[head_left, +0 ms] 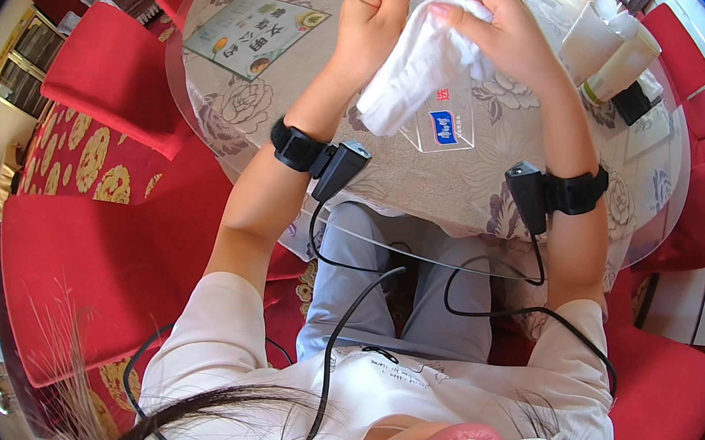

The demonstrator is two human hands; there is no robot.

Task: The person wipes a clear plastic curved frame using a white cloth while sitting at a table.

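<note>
My right hand (494, 27) is closed over a bunched white cloth (421, 73), whose lower end hangs down over the table. My left hand (373, 20), its fingers curled and thumb raised, is close against the cloth's left side. What those curled fingers hold, if anything, is hidden. Just below the cloth shows a clear plastic piece (451, 133) with a blue label and red print. The cloth covers its upper part, so I cannot tell whether it rests on the table or is held up.
The round glass-topped table (283, 140) has a floral cloth. A printed card (256, 36) lies at left. Far right stand a container of white spoons (592, 40), a pale cylinder (626, 67) and a black box (637, 102). Red chairs (114, 73) surround it. Black cables (491, 314) hang from my wrist straps.
</note>
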